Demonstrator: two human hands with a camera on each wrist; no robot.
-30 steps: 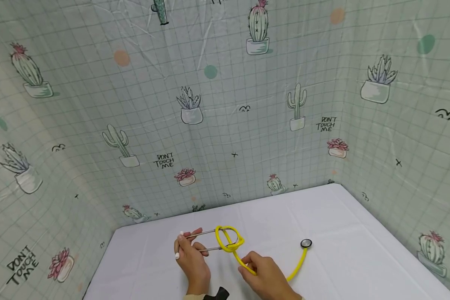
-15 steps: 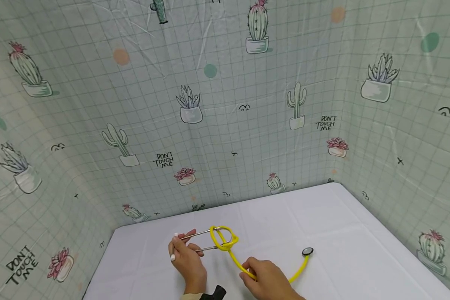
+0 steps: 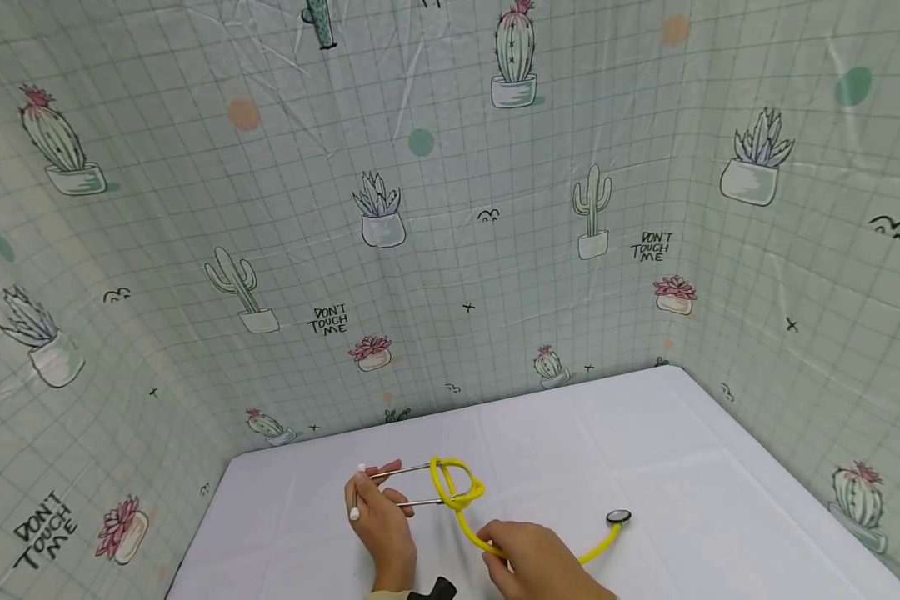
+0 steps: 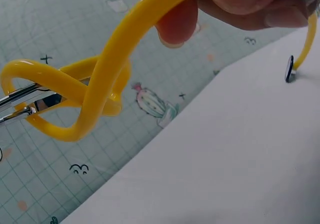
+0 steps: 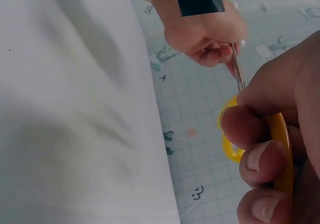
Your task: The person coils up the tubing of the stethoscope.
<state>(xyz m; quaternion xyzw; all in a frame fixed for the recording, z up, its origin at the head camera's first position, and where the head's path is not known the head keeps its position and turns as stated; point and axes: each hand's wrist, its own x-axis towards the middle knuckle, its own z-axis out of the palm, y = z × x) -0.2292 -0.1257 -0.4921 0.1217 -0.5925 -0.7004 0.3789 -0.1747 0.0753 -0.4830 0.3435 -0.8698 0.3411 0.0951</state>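
Observation:
A stethoscope with yellow tubing (image 3: 470,533) is held up above the table between both hands. My left hand (image 3: 386,525) grips its metal ear tubes, the white ear tips poking out past the fingers. Around the ear tubes the tubing makes a looped knot (image 4: 75,96), loose enough to show gaps. My right hand (image 3: 536,558) holds the tube below the knot, fingers curled round it in the right wrist view. Beyond that hand the tube runs on to the round chest piece (image 3: 618,517), which hangs free at the right. The left palm's inside is hidden.
A white-covered table (image 3: 667,450) lies beneath the hands. Cloth walls (image 3: 465,267) printed with cacti and a grid stand at the back and both sides. A black strap-like piece (image 3: 442,588) is on the left wrist.
The right hand has shifted slightly down and right along with the tube. The chest piece has sunk and tilted. The left hand moved a little left, then back; both keep their hold.

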